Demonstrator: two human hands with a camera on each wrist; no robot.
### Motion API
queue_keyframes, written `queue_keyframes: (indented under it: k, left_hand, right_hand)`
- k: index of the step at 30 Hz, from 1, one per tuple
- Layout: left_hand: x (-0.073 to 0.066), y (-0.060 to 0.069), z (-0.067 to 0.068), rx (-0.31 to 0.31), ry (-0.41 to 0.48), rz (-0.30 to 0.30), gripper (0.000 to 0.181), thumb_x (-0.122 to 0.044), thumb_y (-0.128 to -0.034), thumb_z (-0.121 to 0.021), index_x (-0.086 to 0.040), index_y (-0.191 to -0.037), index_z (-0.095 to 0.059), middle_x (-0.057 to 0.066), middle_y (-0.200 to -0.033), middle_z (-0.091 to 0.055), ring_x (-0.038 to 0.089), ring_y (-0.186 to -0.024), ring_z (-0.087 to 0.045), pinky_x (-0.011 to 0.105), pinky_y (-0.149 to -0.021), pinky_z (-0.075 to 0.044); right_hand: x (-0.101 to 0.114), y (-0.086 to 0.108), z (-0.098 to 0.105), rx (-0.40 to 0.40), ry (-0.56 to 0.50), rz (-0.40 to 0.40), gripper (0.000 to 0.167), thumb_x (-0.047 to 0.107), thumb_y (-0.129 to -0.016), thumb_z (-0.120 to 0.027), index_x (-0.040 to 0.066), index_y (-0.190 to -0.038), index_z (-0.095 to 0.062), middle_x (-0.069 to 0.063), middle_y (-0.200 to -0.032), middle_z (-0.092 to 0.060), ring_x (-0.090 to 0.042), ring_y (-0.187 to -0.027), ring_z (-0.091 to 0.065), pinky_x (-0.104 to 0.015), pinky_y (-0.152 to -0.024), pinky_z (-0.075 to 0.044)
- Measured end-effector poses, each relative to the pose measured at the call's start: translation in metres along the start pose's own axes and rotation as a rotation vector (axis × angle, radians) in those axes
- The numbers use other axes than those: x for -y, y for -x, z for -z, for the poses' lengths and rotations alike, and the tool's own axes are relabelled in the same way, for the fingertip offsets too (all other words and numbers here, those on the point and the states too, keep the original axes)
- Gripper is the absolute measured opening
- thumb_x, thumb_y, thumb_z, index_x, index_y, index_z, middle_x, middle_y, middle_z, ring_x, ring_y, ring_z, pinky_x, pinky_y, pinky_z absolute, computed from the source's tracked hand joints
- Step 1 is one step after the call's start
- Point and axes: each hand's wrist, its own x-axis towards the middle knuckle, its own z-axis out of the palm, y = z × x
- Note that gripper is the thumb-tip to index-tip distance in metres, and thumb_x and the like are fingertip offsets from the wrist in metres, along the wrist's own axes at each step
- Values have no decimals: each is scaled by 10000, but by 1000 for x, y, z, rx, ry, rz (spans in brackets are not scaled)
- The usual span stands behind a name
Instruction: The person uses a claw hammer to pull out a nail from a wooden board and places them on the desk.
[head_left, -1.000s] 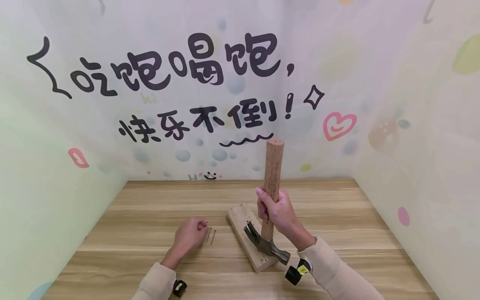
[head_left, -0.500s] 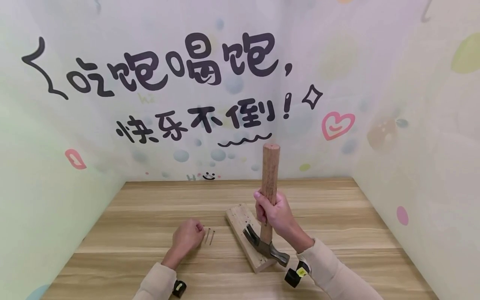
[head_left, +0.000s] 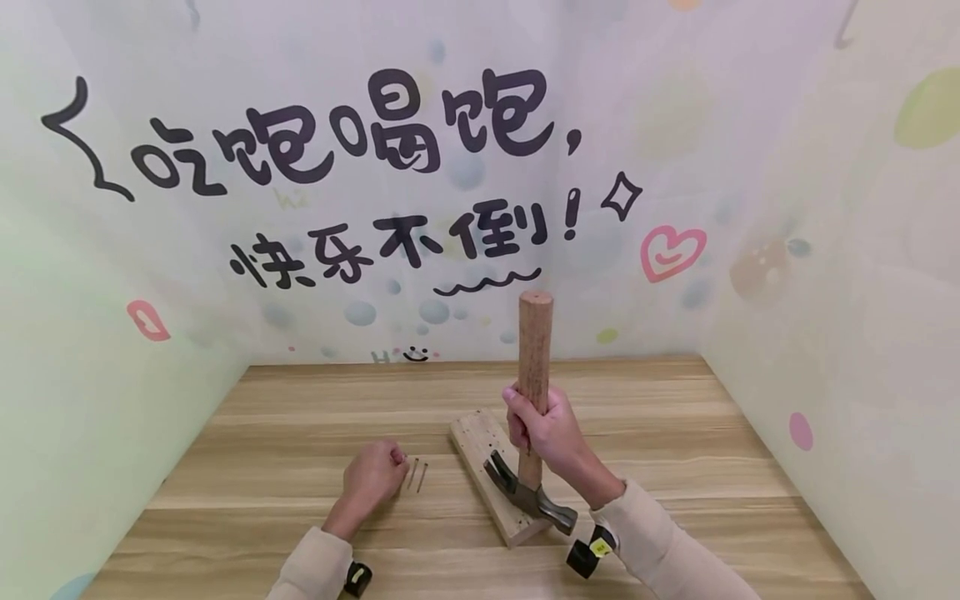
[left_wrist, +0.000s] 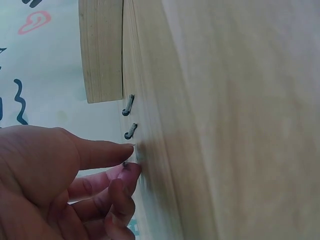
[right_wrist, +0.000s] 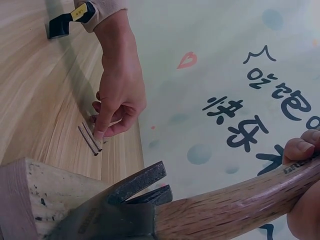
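My right hand grips the wooden handle of a claw hammer and holds it upright, its dark metal head down over a light wooden block. Hammer head and claw show large in the right wrist view, with the block's end behind. My left hand rests at the tabletop left of the block. In the left wrist view its thumb and forefinger stand slightly apart around a nail, which they partly hide. Two more nails lie side by side near the fingertips.
The table has a wood-grain top. Light walls with printed writing enclose it at the back and sides. A small black camera is strapped on each wrist, the right one hanging near the hammer head.
The left hand was blurred at the nails a second ago and now is still, with two nails more plainly in sight. The hammer has dipped slightly; the view has shifted a little.
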Motion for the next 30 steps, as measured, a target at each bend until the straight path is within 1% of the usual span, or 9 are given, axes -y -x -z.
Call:
queue_keyframes:
  k: [3,9,12,16,18,20,22,27,30]
  left_hand:
    - [1,-1,-1,2,-9,6,144,-123,-834,-743,-117,-745,-630,-6,-711,-613,147,-628,-545,321,-521,-425]
    - [1,-2,-2,-4,-21,-7,172,-130,-839,-746,-116,-731,-611,3,-702,-597,161,-626,-545,335,-515,-422]
    - [0,-2,-2,1,-31,1,158,-133,-842,-739,-117,-740,-619,7,-714,-608,163,-631,-553,346,-517,-430]
    - [-5,-3,-2,10,-58,15,68,-157,-872,-689,-98,-844,-667,30,-783,-649,168,-645,-559,355,-516,-440]
    - [-10,-3,-3,0,-65,9,106,-173,-882,-669,-82,-934,-687,53,-849,-677,173,-665,-572,347,-511,-441]
    - [-16,-4,-3,-12,-54,-11,177,-177,-887,-657,-61,-1016,-689,80,-899,-681,189,-673,-570,342,-501,-436]
    - [-23,-5,-5,-40,-42,-43,223,-186,-885,-671,-50,-1062,-683,101,-924,-681,212,-708,-587,349,-516,-443]
    - [-39,-11,-11,-111,-39,-117,216,-198,-877,-687,-67,-1049,-697,101,-917,-684,274,-815,-636,406,-597,-490]
    - [-48,-14,-16,-125,-47,-143,221,-234,-901,-677,-76,-1054,-703,104,-945,-694,303,-866,-645,438,-652,-514]
  right_hand:
    - [0,0,0,1,1,3,303,92,-1033,-489,-40,-762,-453,-174,-519,-391,-226,-406,-383,-309,-389,-378]
    - [1,1,0,4,-4,6,299,75,-1030,-485,-41,-756,-451,-172,-521,-388,-198,-413,-388,-294,-393,-374]
    - [1,1,0,4,-1,7,304,76,-1030,-486,-42,-753,-448,-179,-523,-386,-201,-414,-387,-293,-392,-374]
    - [2,2,1,6,6,10,299,81,-1031,-486,-41,-760,-450,-181,-524,-390,-211,-413,-390,-305,-392,-380]
    - [2,3,2,7,5,12,297,82,-1031,-486,-43,-764,-450,-180,-524,-392,-214,-412,-392,-311,-392,-383]
    - [2,3,2,9,-2,14,294,81,-1031,-486,-47,-768,-447,-182,-526,-391,-215,-412,-391,-313,-391,-384]
    - [2,3,2,11,-11,17,293,79,-1030,-485,-49,-770,-446,-184,-527,-391,-212,-411,-392,-311,-391,-385]
    - [-1,4,3,9,-20,23,290,76,-1030,-483,-40,-766,-454,-196,-516,-394,-210,-402,-399,-303,-396,-396]
    - [-1,4,2,12,-20,27,293,70,-1029,-481,-39,-758,-455,-203,-509,-395,-219,-396,-403,-305,-400,-403]
